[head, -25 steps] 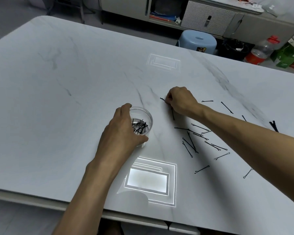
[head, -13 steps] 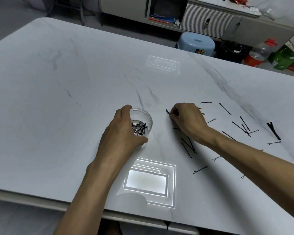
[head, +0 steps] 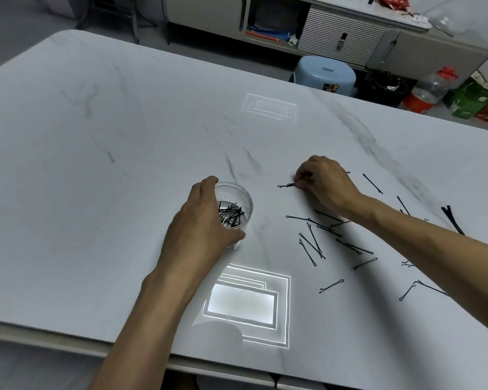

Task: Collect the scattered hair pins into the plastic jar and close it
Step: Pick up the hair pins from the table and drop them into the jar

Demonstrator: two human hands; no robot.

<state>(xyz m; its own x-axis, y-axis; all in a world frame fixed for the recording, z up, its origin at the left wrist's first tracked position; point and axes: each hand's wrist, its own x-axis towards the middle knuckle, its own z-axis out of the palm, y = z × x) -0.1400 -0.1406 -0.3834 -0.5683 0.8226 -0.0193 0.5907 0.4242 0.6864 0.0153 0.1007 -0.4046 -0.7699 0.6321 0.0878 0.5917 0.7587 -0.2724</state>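
Right, the head camera looks down on a pale, marble-patterned table [head: 124, 164], and both hands are at work. The left hand [head: 206, 226] grips the clear plastic jar [head: 244, 198] from the near left. Its fingers curl round the far wall and the thumb wraps the near wall. The jar stands upright on the table, open at the top, with a heap of black hair pins [head: 231, 215] lying criss-cross on its bottom.

Over to the right, the right hand [head: 327, 184] is low at the table surface with its fingers bunched tight. Thumb and fingertips pinch a single pin [head: 286, 185] by its right end, and the rest of it pokes out leftward toward the jar. Whether it is lifted off the surface, I cannot tell.

Nearer the person, loose pins [head: 312, 243] lie scattered on the table beside and under the right forearm, several crossing one another. A few more sit singly farther right, and a tight dark bundle [head: 452, 219] of pins lies out toward the table's right side, well apart from the jar.

A bright rectangular reflection [head: 245, 302] shines on the tabletop just on the near side of the jar. Beyond the far edge of the table stand a light blue stool [head: 326, 76], a clear bottle [head: 431, 91] with a red cap, a green box [head: 468, 101] and a grey cabinet [head: 347, 38].
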